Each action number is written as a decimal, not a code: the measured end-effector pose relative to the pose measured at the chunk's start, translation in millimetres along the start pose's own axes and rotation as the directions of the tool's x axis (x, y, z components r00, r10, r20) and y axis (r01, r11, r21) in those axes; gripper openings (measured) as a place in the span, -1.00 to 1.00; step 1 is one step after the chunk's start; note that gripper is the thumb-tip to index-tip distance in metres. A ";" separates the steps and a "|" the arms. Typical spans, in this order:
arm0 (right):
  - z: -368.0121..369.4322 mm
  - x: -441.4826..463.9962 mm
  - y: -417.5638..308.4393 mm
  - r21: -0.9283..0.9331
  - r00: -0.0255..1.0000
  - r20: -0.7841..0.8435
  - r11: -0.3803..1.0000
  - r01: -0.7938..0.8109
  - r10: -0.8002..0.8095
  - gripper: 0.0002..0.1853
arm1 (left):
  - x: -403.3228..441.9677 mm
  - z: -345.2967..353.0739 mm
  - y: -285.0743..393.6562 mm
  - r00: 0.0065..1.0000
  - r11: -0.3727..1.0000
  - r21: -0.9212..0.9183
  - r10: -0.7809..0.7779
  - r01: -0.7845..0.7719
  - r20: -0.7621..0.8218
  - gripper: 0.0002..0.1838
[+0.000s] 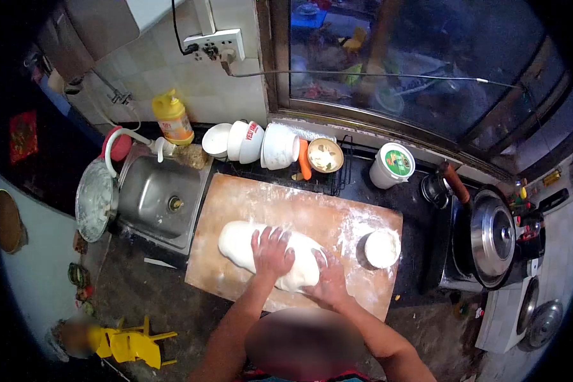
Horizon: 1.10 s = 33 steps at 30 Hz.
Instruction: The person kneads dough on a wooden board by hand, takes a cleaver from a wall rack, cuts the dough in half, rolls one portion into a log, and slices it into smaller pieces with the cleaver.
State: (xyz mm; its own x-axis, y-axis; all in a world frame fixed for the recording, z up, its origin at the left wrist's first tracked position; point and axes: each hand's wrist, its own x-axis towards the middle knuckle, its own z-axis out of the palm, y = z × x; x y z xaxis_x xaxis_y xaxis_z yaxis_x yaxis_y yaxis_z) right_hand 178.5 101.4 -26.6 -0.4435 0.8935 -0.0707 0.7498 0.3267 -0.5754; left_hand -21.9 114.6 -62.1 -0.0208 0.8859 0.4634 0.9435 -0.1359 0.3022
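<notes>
A long, thick roll of white dough (239, 245) lies slantwise on a floured wooden board (226, 194). My left hand (272, 253) rests flat on top of the dough near its middle, fingers spread. At the dough's right end is my right hand (328, 280), pressed against it with the fingers apart and the thumb low at the near side. Both palms touch the dough, and its surface under them is hidden. On the board's right side stands a small bowl of flour (382, 248), with loose flour scattered around it.
A steel sink (153, 197) adjoins the board's left, with a floury basin (95, 200) on its edge. Behind the board stand white bowls (279, 146), a carrot (305, 160) and a lidded tub (391, 165). A lidded wok (493, 235) sits at right; a yellow chair (134, 347) stands lower left.
</notes>
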 end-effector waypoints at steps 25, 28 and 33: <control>17.6 -47.2 -68.6 0.765 0.729 0.634 -0.343 -0.545 0.256 -0.36 | 13.3 -89.4 54.2 0.704 0.686 -0.245 -0.539 0.685 0.463 -0.30; 44.9 -69.6 -1.0 0.361 0.915 0.156 0.841 -0.402 0.371 -0.58 | 5.6 -71.8 78.8 0.771 0.836 -0.186 -0.359 0.516 0.526 -0.33; -17.4 -34.8 -49.5 0.005 0.975 -0.183 0.991 -0.130 0.129 -0.70 | 1.2 -58.3 67.4 0.776 0.657 -0.488 -0.248 0.574 0.580 -0.46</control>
State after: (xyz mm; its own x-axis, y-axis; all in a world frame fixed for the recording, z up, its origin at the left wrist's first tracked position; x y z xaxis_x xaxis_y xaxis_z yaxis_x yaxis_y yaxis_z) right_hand 165.3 59.4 18.5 -0.2453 0.9694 0.0064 0.7988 0.2059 -0.5652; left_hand 22.3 80.7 7.5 -0.0581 0.9784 -0.1983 0.4465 0.2031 0.8714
